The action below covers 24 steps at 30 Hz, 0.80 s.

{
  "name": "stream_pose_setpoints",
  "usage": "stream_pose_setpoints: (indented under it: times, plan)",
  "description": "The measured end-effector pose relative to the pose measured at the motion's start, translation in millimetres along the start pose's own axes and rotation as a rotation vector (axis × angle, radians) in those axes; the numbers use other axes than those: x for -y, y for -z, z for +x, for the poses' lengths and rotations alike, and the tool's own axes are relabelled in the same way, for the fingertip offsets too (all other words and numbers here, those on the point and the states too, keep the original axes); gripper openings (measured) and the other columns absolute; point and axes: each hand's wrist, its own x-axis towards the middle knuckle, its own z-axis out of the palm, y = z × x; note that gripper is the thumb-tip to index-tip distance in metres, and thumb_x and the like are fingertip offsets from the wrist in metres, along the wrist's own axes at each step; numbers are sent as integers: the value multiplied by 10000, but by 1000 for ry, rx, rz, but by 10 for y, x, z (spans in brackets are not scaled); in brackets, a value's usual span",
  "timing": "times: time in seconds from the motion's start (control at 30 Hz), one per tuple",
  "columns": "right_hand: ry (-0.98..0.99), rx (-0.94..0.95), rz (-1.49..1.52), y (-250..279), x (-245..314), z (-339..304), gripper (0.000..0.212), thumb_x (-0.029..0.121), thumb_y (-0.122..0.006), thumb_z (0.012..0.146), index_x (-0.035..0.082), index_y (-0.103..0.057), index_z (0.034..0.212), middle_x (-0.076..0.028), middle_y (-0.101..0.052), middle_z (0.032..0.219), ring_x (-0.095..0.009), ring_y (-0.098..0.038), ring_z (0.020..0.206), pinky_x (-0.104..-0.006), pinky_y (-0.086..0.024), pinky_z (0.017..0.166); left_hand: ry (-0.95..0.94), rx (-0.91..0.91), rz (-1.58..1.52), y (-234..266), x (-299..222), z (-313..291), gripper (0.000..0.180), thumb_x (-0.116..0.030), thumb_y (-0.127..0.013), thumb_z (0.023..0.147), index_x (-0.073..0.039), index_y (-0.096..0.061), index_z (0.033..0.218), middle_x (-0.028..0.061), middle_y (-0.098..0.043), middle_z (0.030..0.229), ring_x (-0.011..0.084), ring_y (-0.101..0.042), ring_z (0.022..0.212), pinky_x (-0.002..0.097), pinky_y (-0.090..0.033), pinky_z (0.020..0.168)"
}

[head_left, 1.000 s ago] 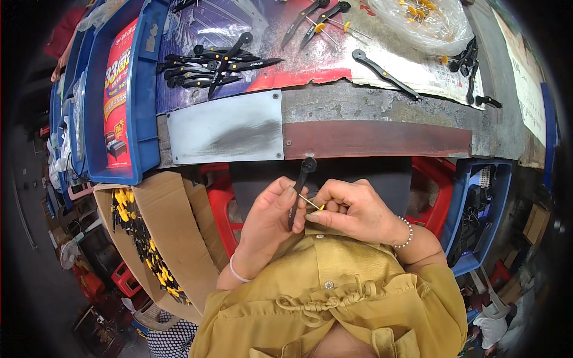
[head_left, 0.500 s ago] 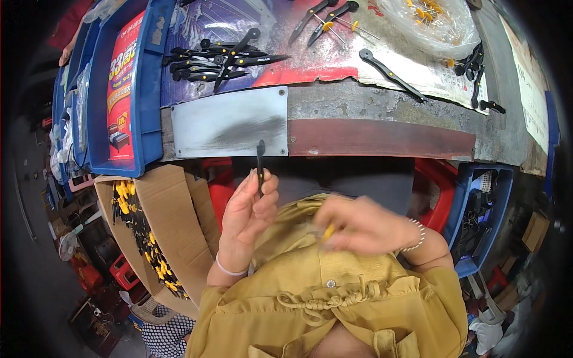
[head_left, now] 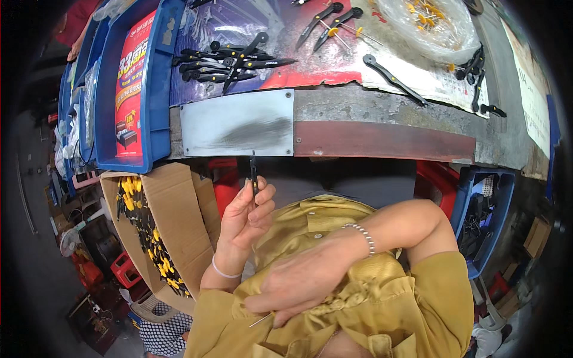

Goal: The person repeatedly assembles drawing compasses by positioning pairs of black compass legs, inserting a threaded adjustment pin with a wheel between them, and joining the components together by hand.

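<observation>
My left hand (head_left: pixel 246 216) holds a slim black tool piece (head_left: pixel 253 173) upright by its lower end, just below the bench edge. My right hand (head_left: pixel 301 280) lies low against my yellow shirt, fingers pointing left, pinching a thin metal pin (head_left: pixel 261 320) that sticks out at the fingertips. A bead bracelet (head_left: pixel 360 233) circles my right wrist. On the bench above lies a pile of black tool pieces (head_left: pixel 230 59).
A grey metal plate (head_left: pixel 237 124) is fixed at the bench's front edge. A blue bin (head_left: pixel 134 89) stands at the left, a bag of yellow-headed pins (head_left: pixel 433 21) at the back right. A cardboard box (head_left: pixel 156 230) of yellow and black parts sits at my left.
My hands have come apart. The left one carried the black piece left and up; the right one dropped down to my chest with the pin.
</observation>
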Motion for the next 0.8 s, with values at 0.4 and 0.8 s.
stream_pose_setpoints:
  times: [0.4,0.8]
  plan:
    - [11,41,60,65,7,-198,284,220,-537,898,7,-350,868,-159,-489,673,-341,-489,567,-419,-367,511,-17,-64,221,17,5,-61,195,-229,-511,924,-63,-511,1028,23,-450,806,98,-437,583,191,-378,461]
    - [-612,-890,-290,178,-8,-759,184,156,-627,822,42,-500,892,-88,-506,514,-209,-558,462,-316,-391,451,20,-95,67,-149,258,28,200,-237,-535,913,-78,-529,1034,15,-499,890,72,-413,643,177,-363,536]
